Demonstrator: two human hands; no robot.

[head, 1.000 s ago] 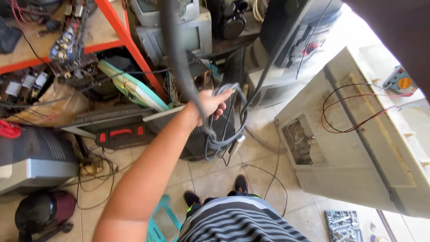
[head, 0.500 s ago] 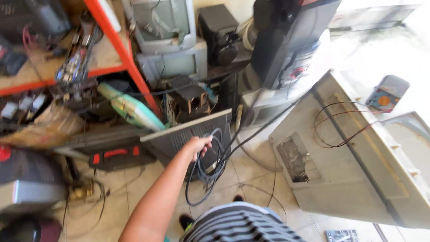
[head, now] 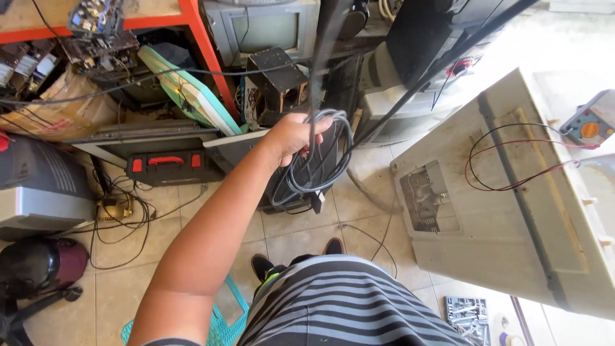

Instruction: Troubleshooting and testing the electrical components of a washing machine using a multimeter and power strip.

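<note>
Grey rubber-sheathed cable coil [head: 315, 168] hangs looped from my left hand [head: 291, 136]; fingers [head: 306, 148] clenched round its gathered top, keeping loops off the tiled floor [head: 160, 253]; right hand unseen.

Grey coiled cable [head: 317, 160] in left hand [head: 291, 136]. Black-and-grey striped shirt [head: 346, 304]. Orange-red shelf frame [head: 205, 45]. Black toolbox [head: 168, 166] with red handle and latches. Maroon vacuum cleaner [head: 41, 264], perhaps, half in shadow. Off-white appliance panel [head: 512, 211] with red and black wires [head: 512, 160]. Turquoise basket [head: 227, 314]. Beige floor tiles [head: 160, 237]. Pale green board [head: 192, 93].
</note>
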